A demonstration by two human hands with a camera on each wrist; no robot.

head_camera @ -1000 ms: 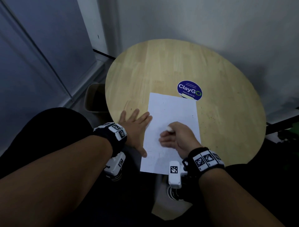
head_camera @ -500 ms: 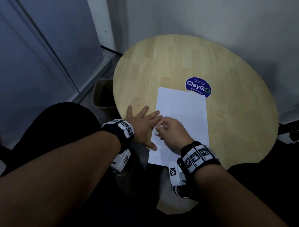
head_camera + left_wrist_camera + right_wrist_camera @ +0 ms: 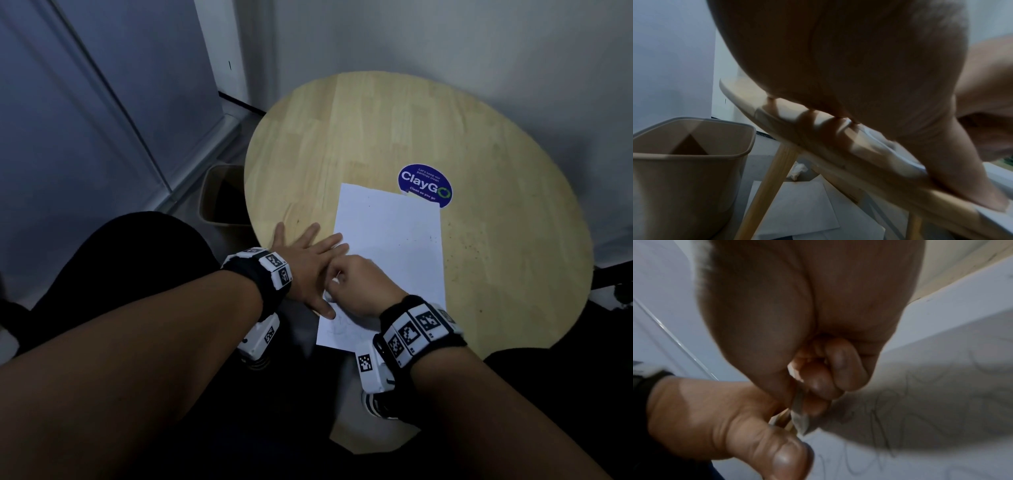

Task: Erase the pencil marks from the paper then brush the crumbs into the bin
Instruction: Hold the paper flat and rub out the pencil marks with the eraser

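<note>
A white paper (image 3: pixel 390 246) lies on the round wooden table (image 3: pixel 376 130), its near edge past the table's rim. Faint pencil scribbles (image 3: pixel 337 327) show near its near-left corner, and clearly in the right wrist view (image 3: pixel 900 418). My left hand (image 3: pixel 308 253) lies flat with spread fingers, pressing the paper's left edge and the table. My right hand (image 3: pixel 337 284) grips a small white eraser (image 3: pixel 336 281) with curled fingers, right beside the left hand's thumb (image 3: pixel 756 443). The eraser's tip (image 3: pixel 800 420) touches the paper. A beige bin (image 3: pixel 222 195) stands on the floor left of the table.
A blue ClayGo sticker (image 3: pixel 424 185) sits at the paper's far right corner. Dark specks dot the table to the paper's right (image 3: pixel 472 246). The bin (image 3: pixel 688 162) is open-topped, beside a table leg (image 3: pixel 768 186). Loose sheets (image 3: pixel 797 211) lie on the floor. Walls stand close behind.
My right hand has slid the eraser left and nearer across the paper, ending against the left hand. The left hand has stayed pressed in place.
</note>
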